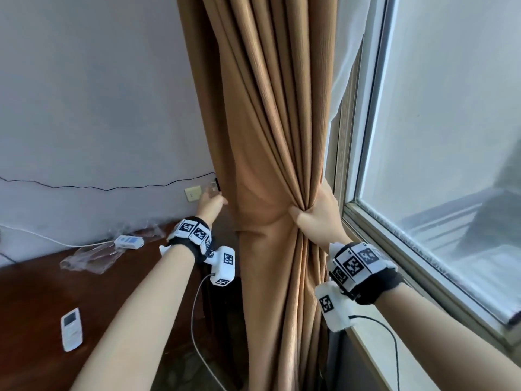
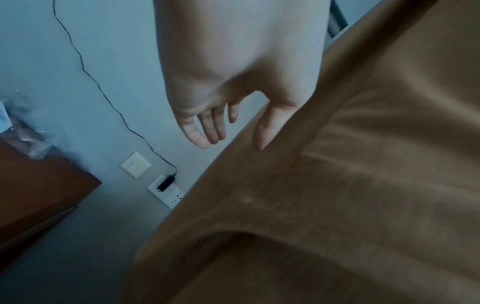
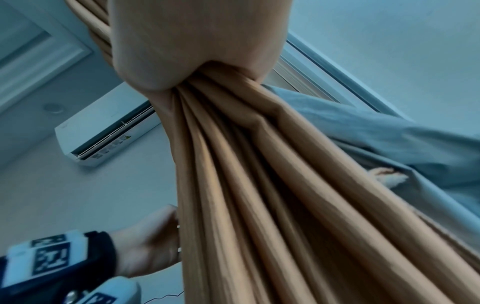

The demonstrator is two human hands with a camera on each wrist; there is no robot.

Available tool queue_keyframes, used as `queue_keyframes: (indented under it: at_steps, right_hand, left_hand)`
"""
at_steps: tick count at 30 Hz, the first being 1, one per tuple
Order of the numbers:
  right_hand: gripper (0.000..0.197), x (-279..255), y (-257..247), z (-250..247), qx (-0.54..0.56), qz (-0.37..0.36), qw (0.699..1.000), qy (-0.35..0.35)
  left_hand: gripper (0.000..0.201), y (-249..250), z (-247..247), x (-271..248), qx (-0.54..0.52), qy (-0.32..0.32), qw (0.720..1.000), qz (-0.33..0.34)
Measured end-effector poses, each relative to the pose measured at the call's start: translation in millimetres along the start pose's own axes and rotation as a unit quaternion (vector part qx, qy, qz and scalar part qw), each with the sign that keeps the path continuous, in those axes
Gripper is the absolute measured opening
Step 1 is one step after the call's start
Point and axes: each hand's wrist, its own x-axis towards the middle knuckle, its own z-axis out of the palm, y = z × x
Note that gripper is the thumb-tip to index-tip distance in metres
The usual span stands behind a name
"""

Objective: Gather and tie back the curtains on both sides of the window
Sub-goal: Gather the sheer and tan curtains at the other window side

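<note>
A tan pleated curtain hangs beside the window, bunched into a narrow column. My right hand grips the gathered folds at mid-height from the window side; in the right wrist view its palm closes round the curtain. My left hand reaches past the curtain's left edge toward the wall, fingers straight and holding nothing. The left wrist view shows those fingers spread, the thumb lying along the curtain. No tieback shows.
A wall socket and a plugged black cable sit just left of the curtain. A dark wooden desk below holds a white remote, a plastic bag and a white adapter. A sheer white curtain hangs behind.
</note>
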Motion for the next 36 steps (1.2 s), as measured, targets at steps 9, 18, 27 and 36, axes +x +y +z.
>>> queue_keyframes:
  at_steps: [9, 18, 27, 36]
  right_hand:
    - [0.033, 2, 7, 7, 0.028, -0.056, 0.997, 0.045]
    - [0.048, 3, 5, 14, 0.029, -0.032, 0.998, 0.046]
    - [0.058, -1, -11, 25, -0.015, -0.01, 1.0, 0.006]
    - [0.059, -7, -22, 27, -0.055, 0.013, 0.998, 0.005]
  left_hand:
    - [0.055, -16, 13, 50, 0.005, -0.088, 0.996, -0.009]
    - [0.028, -34, -4, 50, 0.103, 0.051, 0.991, 0.068]
    - [0.015, -31, -42, -17, 0.212, 0.206, 0.933, 0.204]
    - [0.03, -12, 12, -126, 0.272, 0.114, 0.878, 0.377]
